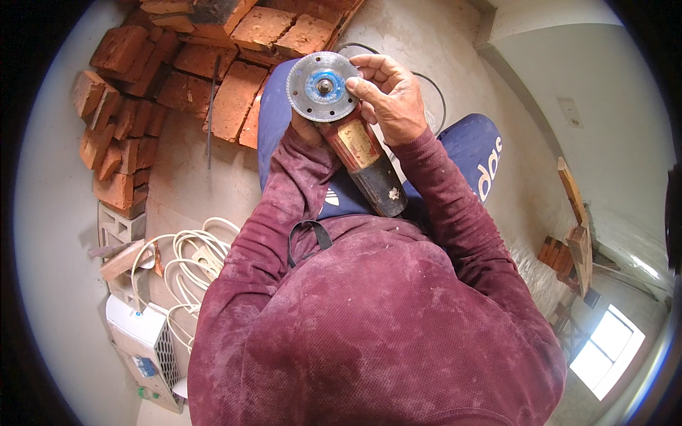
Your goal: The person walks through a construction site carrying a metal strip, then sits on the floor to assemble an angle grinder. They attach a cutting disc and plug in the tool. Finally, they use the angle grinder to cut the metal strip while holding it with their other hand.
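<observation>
An angle grinder [361,153] lies across my lap, its dark rear end toward my belly and its head pointing away from me. A grey cutting disc [304,96] with small holes near its rim and a blue centre sits on the head, facing up. My right hand [391,96] is closed on the disc's right edge, thumb on top and fingers bent around the rim. My left hand [307,130] is under the grinder's head, holding it from the left; the disc and head hide most of its fingers.
Red bricks [238,96] are stacked ahead and to the left, with a thin metal rod [212,117] beside them. A coiled white cable [186,266] and a white box with a grille [145,348] lie at the left. Wooden boards [579,248] and bricks stand at the right wall.
</observation>
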The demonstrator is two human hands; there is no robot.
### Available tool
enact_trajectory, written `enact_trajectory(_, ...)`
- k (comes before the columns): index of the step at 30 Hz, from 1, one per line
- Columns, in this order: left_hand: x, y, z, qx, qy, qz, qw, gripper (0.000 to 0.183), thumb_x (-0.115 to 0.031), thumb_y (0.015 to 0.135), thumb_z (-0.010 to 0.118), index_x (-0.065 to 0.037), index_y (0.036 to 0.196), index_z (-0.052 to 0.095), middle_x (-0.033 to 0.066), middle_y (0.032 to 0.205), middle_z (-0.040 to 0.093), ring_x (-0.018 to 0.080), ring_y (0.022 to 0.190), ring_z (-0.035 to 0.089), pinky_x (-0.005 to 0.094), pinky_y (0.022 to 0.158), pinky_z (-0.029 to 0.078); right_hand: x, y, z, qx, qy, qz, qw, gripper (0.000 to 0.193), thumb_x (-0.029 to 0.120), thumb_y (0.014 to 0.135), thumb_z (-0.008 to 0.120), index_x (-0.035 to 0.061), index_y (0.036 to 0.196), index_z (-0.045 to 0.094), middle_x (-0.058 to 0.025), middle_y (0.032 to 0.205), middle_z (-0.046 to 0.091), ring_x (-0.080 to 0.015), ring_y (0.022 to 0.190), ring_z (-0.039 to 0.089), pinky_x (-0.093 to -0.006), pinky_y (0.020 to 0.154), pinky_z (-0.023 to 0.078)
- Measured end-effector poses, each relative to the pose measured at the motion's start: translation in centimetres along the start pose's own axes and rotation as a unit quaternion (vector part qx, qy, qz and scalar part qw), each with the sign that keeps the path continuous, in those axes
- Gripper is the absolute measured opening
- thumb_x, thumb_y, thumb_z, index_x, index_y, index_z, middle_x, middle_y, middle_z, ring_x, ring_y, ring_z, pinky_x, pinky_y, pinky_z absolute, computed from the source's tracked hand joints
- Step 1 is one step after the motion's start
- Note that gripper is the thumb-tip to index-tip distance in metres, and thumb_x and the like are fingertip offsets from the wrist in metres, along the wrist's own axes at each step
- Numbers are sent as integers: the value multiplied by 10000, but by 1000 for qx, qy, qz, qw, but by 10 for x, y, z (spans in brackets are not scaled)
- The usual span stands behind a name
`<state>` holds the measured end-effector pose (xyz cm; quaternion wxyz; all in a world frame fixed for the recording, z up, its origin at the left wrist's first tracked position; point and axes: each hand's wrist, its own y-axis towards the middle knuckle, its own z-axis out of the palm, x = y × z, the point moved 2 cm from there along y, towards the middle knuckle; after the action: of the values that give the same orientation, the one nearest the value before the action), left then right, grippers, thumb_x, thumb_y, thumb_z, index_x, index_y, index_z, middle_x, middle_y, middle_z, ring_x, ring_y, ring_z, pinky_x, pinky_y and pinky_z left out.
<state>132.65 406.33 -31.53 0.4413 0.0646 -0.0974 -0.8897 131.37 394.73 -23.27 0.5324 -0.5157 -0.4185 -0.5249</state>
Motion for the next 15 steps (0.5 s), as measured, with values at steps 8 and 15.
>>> enact_trajectory(8,1,-1,0,-129,73,4,989,909,-751,758,511,-2,1274,480,201,1029,624,354,835,648,438,735,557,0,0,0,3,18,1,1000,324,65,822,701,-27,1110,584,-42,880,641,-53,665,575,-172,514,463)
enact_trajectory(15,2,-2,5,-145,66,4,987,928,-759,733,544,-12,1279,476,219,1030,624,358,873,644,442,752,555,0,0,-1,6,24,5,1000,328,59,820,702,-25,1113,582,-47,890,646,-53,672,581,-170,516,466)
